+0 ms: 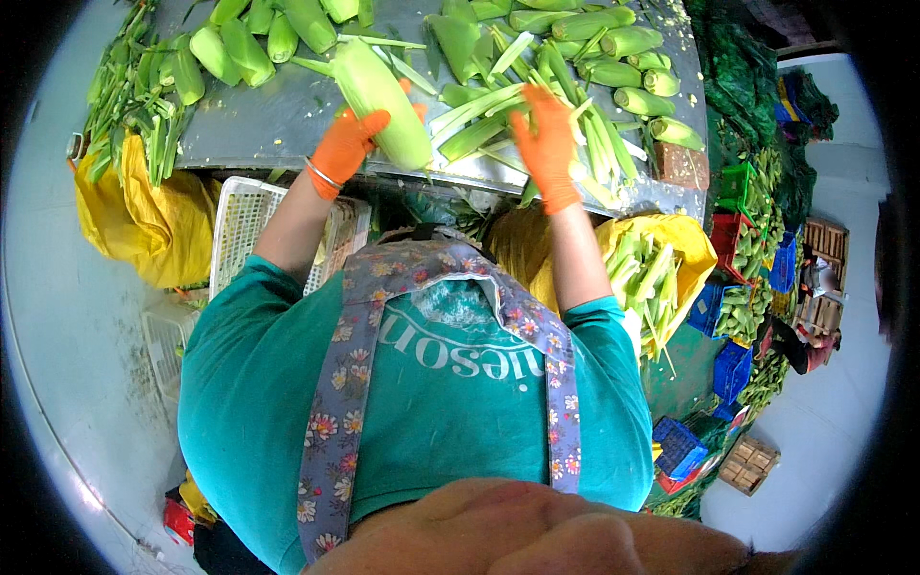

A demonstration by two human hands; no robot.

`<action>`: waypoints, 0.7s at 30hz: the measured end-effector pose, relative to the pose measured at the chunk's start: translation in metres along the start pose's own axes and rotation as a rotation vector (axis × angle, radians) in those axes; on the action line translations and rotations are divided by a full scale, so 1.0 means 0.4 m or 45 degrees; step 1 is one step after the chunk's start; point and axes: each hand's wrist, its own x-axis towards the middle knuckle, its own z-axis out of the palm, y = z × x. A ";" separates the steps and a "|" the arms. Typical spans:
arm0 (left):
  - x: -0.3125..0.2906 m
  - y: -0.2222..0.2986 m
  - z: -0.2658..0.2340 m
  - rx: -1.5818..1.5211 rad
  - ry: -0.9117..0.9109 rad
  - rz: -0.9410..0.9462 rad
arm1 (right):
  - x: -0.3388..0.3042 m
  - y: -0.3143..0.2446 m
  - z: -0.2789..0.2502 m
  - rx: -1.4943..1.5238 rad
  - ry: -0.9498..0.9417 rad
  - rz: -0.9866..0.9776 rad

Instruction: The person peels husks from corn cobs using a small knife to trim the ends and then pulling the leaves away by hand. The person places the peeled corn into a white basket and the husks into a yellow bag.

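Head view: left hand (345,149), orange-gloved, closed around a green-husked corn ear (383,105) at 11 o'clock, thumb on top. Right hand (548,149), at 1 o'clock, fingers part-curled over loose leaves (604,149); cannot tell whether it grips any. Risk (judged): ear's broad end lies close to the near edge of the table (249,125); a slack one-handed hold on smooth husk could drop it toward 6 o'clock.

orange-gloved hands (548,144), green corn ear (381,103), floral purple-grey apron (331,431), teal shirt (460,402)
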 end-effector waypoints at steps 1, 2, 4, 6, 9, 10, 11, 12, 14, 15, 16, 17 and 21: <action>-0.019 0.006 -0.003 0.215 0.021 -0.068 | -0.014 -0.050 0.041 0.243 -0.216 0.072; -0.029 0.001 -0.004 0.224 -0.059 -0.110 | -0.039 -0.080 0.105 0.260 -0.415 0.065; -0.043 -0.019 -0.005 0.281 -0.109 -0.248 | -0.054 -0.167 0.196 0.437 -0.536 -0.020; -0.071 -0.044 -0.006 0.394 -0.068 -0.283 | -0.066 -0.198 0.283 0.305 -0.653 -0.068; -0.100 -0.079 -0.022 0.446 -0.029 -0.340 | -0.069 -0.194 0.377 0.213 -0.727 -0.057; -0.112 -0.083 -0.030 0.506 -0.100 -0.300 | -0.062 -0.191 0.390 0.141 -0.751 -0.010; -0.122 -0.089 -0.035 0.560 -0.182 -0.262 | -0.057 -0.181 0.396 0.059 -0.775 0.044; -0.125 -0.097 -0.042 0.408 -0.111 -0.297 | -0.053 -0.152 0.413 0.110 -0.852 0.072; -0.135 -0.112 -0.058 0.324 -0.092 -0.385 | -0.035 -0.135 0.364 0.186 -0.809 0.182; -0.133 -0.117 -0.062 0.248 -0.086 -0.464 | -0.018 -0.126 0.324 0.254 -0.746 0.294; -0.127 -0.115 -0.058 0.246 -0.114 -0.479 | -0.003 -0.114 0.277 0.296 -0.816 0.427; -0.119 -0.106 -0.046 0.268 -0.111 -0.530 | 0.005 -0.100 0.222 0.337 -0.880 0.569; -0.053 -0.108 0.000 0.202 -0.366 -0.686 | -0.066 -0.095 -0.023 0.642 -0.634 0.664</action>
